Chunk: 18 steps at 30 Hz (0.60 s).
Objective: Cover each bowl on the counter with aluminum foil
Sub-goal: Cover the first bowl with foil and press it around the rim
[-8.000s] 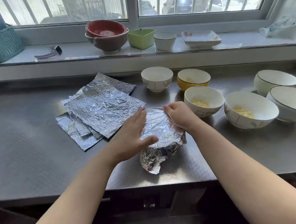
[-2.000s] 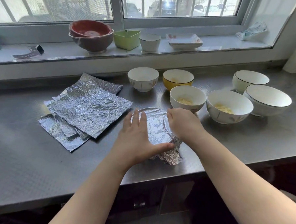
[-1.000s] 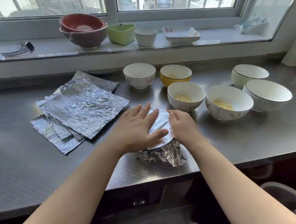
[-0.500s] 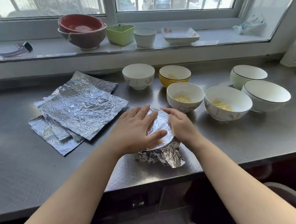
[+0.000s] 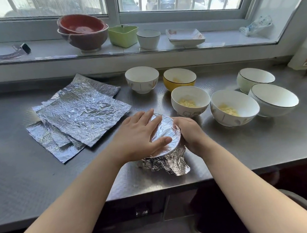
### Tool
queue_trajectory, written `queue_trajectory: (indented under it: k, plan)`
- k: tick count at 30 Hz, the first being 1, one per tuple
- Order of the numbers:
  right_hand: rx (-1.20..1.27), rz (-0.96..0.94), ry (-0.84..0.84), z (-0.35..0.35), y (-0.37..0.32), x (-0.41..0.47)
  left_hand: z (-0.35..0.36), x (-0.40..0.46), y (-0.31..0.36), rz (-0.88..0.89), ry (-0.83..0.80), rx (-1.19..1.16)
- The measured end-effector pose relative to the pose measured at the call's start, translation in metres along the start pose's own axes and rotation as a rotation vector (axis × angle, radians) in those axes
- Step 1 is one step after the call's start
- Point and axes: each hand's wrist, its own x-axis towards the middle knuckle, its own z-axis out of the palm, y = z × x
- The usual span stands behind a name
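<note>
Foil-wrapped bowl (image 5: 165, 133) under both hands; foil sheets (image 5: 79, 113) left; open bowls (image 5: 235, 107) right

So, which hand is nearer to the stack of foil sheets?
Left. The left hand lies flat on the covered bowl, beside the foil sheets. The right hand is on the bowl's far side.

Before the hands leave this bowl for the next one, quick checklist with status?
1. Foil flat across the top of the wrapped bowl: ok.
2. Foil tucked down the near side: ok, crumpled against the wall.
3. Far and right side sealed: cannot tell, the right hand wraps round it.
4. Left hand steadying the top: ok, pressing flat.
5. Spare foil sheets ready: ok, stacked to the left.
6. Next bowl uncovered and close: ok, food inside.
</note>
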Motion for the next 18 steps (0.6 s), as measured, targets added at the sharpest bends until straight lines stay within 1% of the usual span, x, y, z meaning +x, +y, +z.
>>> queue_trajectory:
  k: [2,4,7,9,11,15,18]
  plan:
    - [-0.107,-0.010,0.040,-0.006,-0.011,0.005,0.000,0.000,0.000,0.000,-0.003,0.007]
    - [-0.230,-0.063,0.083,-0.009,-0.021,0.014,0.000,0.000,0.000,-0.003,-0.008,0.008]
    - [-0.418,-0.128,-0.015,0.004,-0.027,0.019,0.000,0.000,0.000,0.003,-0.003,0.007]
    - [-0.463,-0.132,-0.033,0.011,-0.020,0.021,0.001,0.000,0.000,0.005,0.004,0.000]
    - [-0.389,-0.114,-0.022,0.011,-0.014,0.022,0.000,0.000,0.000,-0.009,0.006,-0.017]
    - [-0.134,0.003,-0.053,0.006,-0.011,0.021,0.001,0.000,0.000,-0.018,-0.003,-0.024]
    - [-0.070,0.046,-0.086,0.006,-0.008,0.026,0.001,0.001,-0.001,-0.017,-0.003,-0.012]
